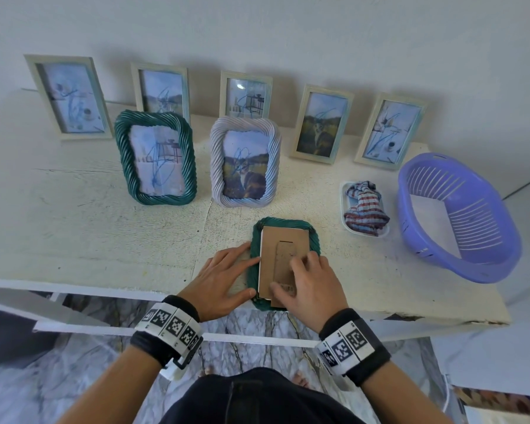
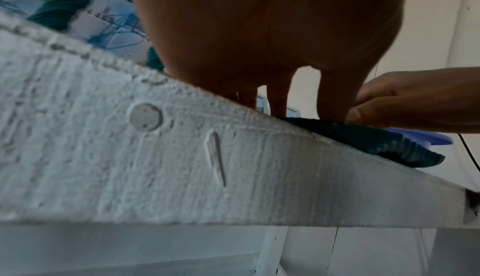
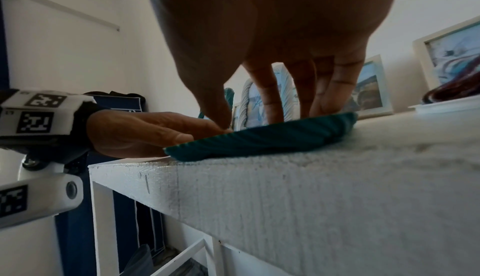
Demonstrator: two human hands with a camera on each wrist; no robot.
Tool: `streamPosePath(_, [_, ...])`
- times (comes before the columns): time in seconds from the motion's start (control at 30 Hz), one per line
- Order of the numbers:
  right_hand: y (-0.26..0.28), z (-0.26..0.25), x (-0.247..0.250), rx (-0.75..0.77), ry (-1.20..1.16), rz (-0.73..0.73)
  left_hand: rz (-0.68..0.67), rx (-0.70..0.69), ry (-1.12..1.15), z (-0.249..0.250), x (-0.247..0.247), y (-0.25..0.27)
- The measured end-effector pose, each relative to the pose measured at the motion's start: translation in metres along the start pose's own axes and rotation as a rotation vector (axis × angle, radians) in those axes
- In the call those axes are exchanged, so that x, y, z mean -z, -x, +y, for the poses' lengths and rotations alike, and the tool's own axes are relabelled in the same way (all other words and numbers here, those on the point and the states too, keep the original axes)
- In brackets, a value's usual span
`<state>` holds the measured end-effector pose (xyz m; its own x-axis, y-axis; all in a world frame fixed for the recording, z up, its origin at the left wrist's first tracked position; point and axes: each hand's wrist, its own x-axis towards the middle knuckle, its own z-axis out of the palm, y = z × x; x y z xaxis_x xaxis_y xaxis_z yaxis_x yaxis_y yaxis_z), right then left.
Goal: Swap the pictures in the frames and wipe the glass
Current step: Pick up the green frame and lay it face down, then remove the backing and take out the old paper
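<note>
1. A green frame [image 1: 283, 232] lies face down at the worktop's [image 1: 104, 228] near edge, its cardboard backing [image 1: 283, 255] up.
2. The left hand [image 1: 219, 278] rests flat, fingers straight, against its left rim.
3. The right hand [image 1: 311, 281] presses curled fingertips onto the backing.

The head view looks steeply down on the white shelf [image 1: 74, 228]. Both wrist views sit low at its front edge (very close), sharing the face-down green frame [image 2: 376, 138].

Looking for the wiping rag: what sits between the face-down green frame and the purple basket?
A striped cloth bundled in a small white tray, seen in the head view.
</note>
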<state>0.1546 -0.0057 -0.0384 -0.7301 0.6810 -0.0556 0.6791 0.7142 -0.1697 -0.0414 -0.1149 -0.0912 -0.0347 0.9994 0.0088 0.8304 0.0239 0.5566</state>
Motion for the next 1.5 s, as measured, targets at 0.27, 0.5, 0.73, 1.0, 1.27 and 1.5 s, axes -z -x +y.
streamPosePath(0.27, [-0.006, -0.013, 0.007, -0.113, -0.070, -0.011, 0.023, -0.011, -0.022, -0.002, -0.002, 0.000])
streamPosePath(0.5, [0.000, 0.012, 0.028, -0.188, -0.557, -0.005, 0.018, 0.018, 0.001, -0.002, -0.003, 0.000])
streamPosePath(0.73, [0.019, 0.063, 0.051, -0.541, -1.495, 0.068, 0.032, 0.028, 0.023, -0.001, -0.006, 0.000])
streamPosePath(1.0, [0.045, 0.098, 0.069, -0.368, -0.542, 0.000, 0.040, 0.032, 0.032, -0.002, -0.007, 0.000])
streamPosePath(1.27, [0.031, 0.090, 0.031, -0.419, -0.065, -0.140, 0.044, 0.037, 0.036, -0.002, -0.008, 0.000])
streamPosePath(1.5, [0.015, 0.092, 0.026, -0.435, -0.051, -0.107, 0.058, 0.032, 0.039, -0.003, -0.008, 0.001])
